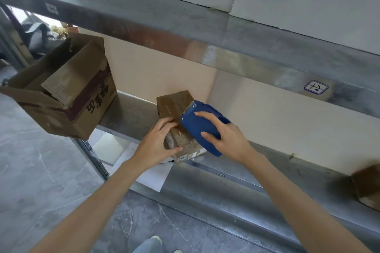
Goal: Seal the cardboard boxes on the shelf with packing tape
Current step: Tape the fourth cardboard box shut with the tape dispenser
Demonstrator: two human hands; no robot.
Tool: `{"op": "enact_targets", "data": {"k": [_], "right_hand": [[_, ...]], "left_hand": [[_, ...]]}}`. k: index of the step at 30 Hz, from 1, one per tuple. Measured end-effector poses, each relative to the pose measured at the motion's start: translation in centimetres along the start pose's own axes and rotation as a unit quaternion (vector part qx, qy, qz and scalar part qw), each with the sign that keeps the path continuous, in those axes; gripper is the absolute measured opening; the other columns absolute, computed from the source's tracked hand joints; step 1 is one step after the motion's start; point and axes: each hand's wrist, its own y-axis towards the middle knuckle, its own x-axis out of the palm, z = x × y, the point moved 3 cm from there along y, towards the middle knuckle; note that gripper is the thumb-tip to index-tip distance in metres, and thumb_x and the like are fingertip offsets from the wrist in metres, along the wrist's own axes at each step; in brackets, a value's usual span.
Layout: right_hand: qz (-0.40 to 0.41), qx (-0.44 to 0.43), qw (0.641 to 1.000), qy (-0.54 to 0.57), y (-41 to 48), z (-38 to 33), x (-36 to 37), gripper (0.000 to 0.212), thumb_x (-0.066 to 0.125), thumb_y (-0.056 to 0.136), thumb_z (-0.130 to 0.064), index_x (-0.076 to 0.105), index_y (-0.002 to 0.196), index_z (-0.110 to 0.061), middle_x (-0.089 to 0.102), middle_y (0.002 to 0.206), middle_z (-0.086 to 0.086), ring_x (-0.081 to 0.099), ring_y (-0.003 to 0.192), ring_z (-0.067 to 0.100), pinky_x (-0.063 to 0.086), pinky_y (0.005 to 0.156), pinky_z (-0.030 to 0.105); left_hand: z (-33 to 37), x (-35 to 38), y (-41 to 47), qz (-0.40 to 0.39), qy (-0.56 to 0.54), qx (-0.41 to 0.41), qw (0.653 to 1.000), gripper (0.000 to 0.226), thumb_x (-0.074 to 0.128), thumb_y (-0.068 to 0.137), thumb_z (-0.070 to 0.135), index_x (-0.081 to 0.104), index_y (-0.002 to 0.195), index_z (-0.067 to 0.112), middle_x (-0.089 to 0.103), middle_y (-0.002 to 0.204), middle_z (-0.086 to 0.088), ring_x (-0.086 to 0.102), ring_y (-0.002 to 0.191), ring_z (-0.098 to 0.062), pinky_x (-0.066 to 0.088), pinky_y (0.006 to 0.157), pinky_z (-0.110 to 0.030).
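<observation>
Resting near the front edge of the grey metal shelf (131,113), a small cardboard box (174,104) is held at its near left side by the left hand (158,144), whose fingers and thumb are curled round the corner; a blue tape dispenser (202,127) is laid on the box's top and gripped by the right hand (228,139), fingers wrapped over its body, its metal blade end pointed toward the back wall; at the shelf's left end a large open box (67,96) is set; at the far right another brown box (368,185) is partly seen; a handwritten label (316,87) is stuck on the beam above.
</observation>
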Motion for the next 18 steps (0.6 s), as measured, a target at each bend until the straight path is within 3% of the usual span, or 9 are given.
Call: {"op": "enact_targets", "data": {"k": [3, 8, 12, 16, 18], "right_hand": [[0.038, 0.001, 0.999, -0.025, 0.3, 0.1, -0.3, 0.047, 0.051, 0.097, -0.042, 0.030, 0.139, -0.052, 0.065, 0.069, 0.000, 0.051, 0.048, 0.011, 0.047, 0.054, 0.032], [0.079, -0.017, 0.996, -0.036, 0.6, -1.1, -1.1, 0.053, 0.061, 0.090, -0.050, 0.039, 0.139, -0.048, 0.056, 0.070, -0.015, 0.040, 0.043, 0.002, 0.029, 0.047, 0.013], [0.043, -0.072, 0.995, -0.059, 0.5, -3.2, -1.6, 0.056, 0.061, 0.089, -0.050, 0.035, 0.139, -0.051, 0.053, 0.054, -0.003, 0.039, 0.040, 0.013, 0.041, 0.045, 0.025], [-0.022, -0.101, 0.988, -0.116, -0.6, -5.6, -1.3, 0.056, 0.054, 0.092, -0.053, 0.031, 0.143, -0.053, 0.054, 0.059, -0.003, 0.040, 0.043, 0.013, 0.048, 0.049, 0.037], [-0.023, -0.109, 0.986, -0.123, -1.3, -6.6, -1.3, 0.057, 0.060, 0.091, -0.047, 0.038, 0.144, -0.048, 0.047, 0.063, -0.012, 0.033, 0.042, 0.007, 0.046, 0.047, 0.032]], "left_hand": [[-0.4, -0.9, -0.2, -0.012, -0.019, -0.010, 1.000, 0.060, 0.077, 0.082, 0.038, 0.051, 0.135, 0.024, 0.041, 0.144, 0.011, 0.043, 0.129, -0.005, 0.041, 0.105, -0.025], [0.0, -3.3, 0.6, 0.008, -0.029, -0.016, 0.999, 0.046, 0.070, 0.090, 0.032, 0.055, 0.133, 0.024, 0.055, 0.136, 0.008, 0.051, 0.124, -0.008, 0.045, 0.105, -0.035], [0.8, -5.6, 1.8, 0.020, -0.067, -0.020, 0.997, 0.043, 0.068, 0.091, 0.013, 0.059, 0.133, 0.015, 0.063, 0.131, 0.001, 0.057, 0.121, -0.015, 0.045, 0.106, -0.041], [1.7, -7.1, 2.3, -0.076, -0.144, -0.019, 0.987, 0.051, 0.052, 0.093, -0.009, 0.057, 0.136, 0.019, 0.063, 0.130, 0.005, 0.058, 0.121, -0.007, 0.046, 0.106, -0.037], [2.0, -7.6, 2.0, -0.119, -0.165, -0.018, 0.979, 0.053, 0.047, 0.095, -0.011, 0.057, 0.136, 0.021, 0.061, 0.133, 0.007, 0.056, 0.124, -0.004, 0.045, 0.107, -0.035]]}}
